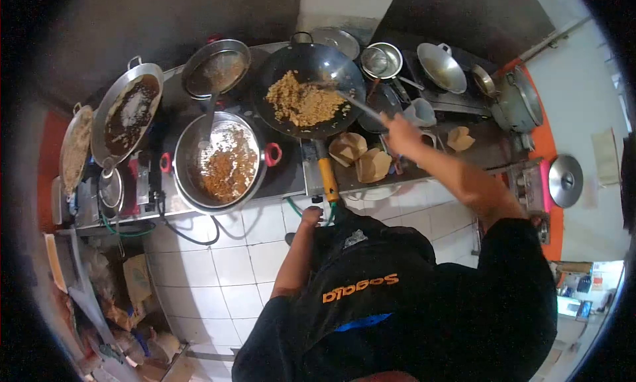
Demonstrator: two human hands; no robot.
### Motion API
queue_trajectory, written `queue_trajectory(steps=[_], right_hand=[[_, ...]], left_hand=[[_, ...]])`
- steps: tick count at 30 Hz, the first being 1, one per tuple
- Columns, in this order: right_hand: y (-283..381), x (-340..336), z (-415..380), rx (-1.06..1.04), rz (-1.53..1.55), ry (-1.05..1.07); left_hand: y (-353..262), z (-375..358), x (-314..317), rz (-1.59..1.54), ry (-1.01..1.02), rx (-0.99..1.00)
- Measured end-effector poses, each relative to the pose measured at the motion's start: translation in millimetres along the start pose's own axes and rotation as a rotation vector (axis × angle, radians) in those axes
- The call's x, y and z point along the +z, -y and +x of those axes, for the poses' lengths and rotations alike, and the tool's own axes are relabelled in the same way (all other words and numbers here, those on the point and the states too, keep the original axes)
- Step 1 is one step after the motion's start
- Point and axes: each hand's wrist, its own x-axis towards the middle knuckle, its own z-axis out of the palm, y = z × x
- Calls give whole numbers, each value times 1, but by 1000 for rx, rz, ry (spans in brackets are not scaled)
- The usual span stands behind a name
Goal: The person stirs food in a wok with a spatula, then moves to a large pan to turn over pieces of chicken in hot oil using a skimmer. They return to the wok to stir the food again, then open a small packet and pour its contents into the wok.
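My right hand (401, 135) is closed around the handle of a long metal wok spatula (363, 106). The spatula's far end reaches into a large dark wok (343, 70), among golden-brown fried rice-like crumbly food (305, 102) heaped on the near left side. My left hand (313, 215) is low in front of the stove edge, below the wok's yellow handle (327, 178) and beside a green hose (332, 213). Its fingers look curled; what they hold, if anything, is too small to make out.
A steel pot (189, 190) with red handles, holding brown bits, stands left of the wok. Beyond it are a strainer pan (217, 67) and a pan of dark liquid (134, 110). Paper food boxes (372, 164), a small sieve (376, 62) and a second wok (440, 67) sit right.
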Motion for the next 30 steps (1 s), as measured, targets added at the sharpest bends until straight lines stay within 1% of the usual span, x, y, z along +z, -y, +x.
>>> queue_trajectory(steps=[1,2,3,4,5,7,9,10,12,14,16,18,19,20,22,23,24,25,26,27,28,29,30], right_hand=[[3,14,-2,100,154,203],[9,22,-17,-52,188,181],[11,34,-22,-53,286,102],[13,43,-25,-58,384,21],[21,43,-32,-51,395,15],[44,35,-44,61,408,-115],[54,45,-41,110,488,-95],[57,53,-36,151,552,-75],[63,70,-20,73,554,-13],[64,89,-22,-22,721,-116],[72,128,-10,-34,1148,-48],[62,100,-30,32,1158,85],[57,102,-36,80,1427,203],[50,105,-45,-39,1371,-15],[52,164,-36,-32,1664,-12],[35,163,-45,-21,1680,-11],[9,157,-58,45,1746,29],[-15,163,-69,112,1811,76],[-34,189,-73,113,1797,-44],[-60,207,-83,95,1739,-169],[-89,203,-94,250,1615,-2],[-106,244,-96,305,1526,-68],[-122,270,-99,376,1440,-78]], left_hand=[[25,20,-8,130,67,174],[46,39,-15,264,130,351],[35,24,-12,275,138,351],[15,-6,-7,184,109,168],[-1,-26,-5,93,74,-14],[-1,-36,-8,71,38,-2],[-2,-50,-5,28,-46,4],[-2,-55,-4,43,-52,-1],[-4,-61,-3,-37,-6,9],[-12,-74,12,-6,-39,20],[-13,-81,29,-83,-33,35],[-12,-86,50,-63,-56,-1],[-13,-91,61,-106,-45,-31],[-14,-95,73,-150,-34,-62],[-6,-93,94,-149,-44,-85],[-2,-90,102,-212,-11,-84],[0,-86,112,-277,25,-81],[-4,-86,126,-253,8,-102],[-5,-87,141,-251,-4,-113],[-19,-98,164,-130,-34,-77],[-24,-104,181,-7,-66,-44],[-21,-100,191,-113,-102,-77],[-19,-94,202,-62,-132,-24]])
